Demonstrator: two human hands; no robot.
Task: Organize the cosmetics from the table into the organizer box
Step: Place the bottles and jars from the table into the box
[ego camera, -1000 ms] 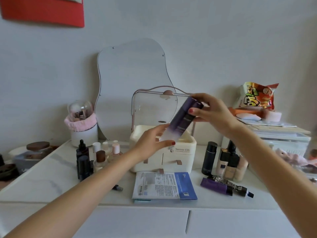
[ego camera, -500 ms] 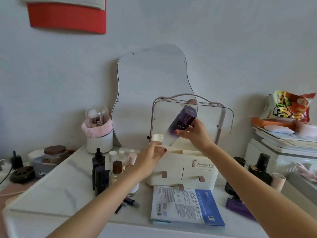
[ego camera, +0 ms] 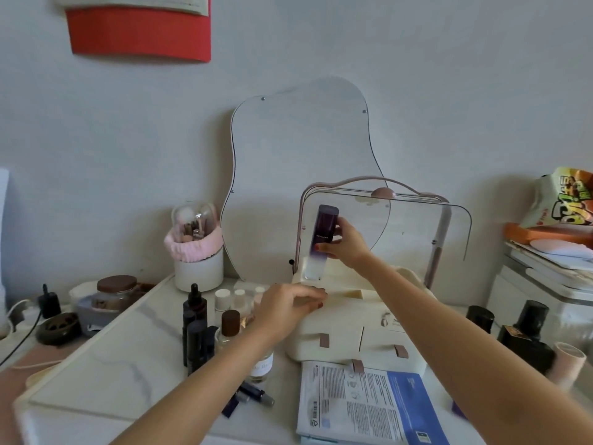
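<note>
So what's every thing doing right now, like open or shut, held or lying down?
organizer box: lid up, drawers shut.
purple bottle: upright, cap on, held over the box's left end.
right hand: grip shut on the bottle.
left hand: open, resting at the box's left edge.
sheet mask packet: lying flat before the box.
dropper bottle: standing, capped.
brown-lidded jar: lid on.
</note>
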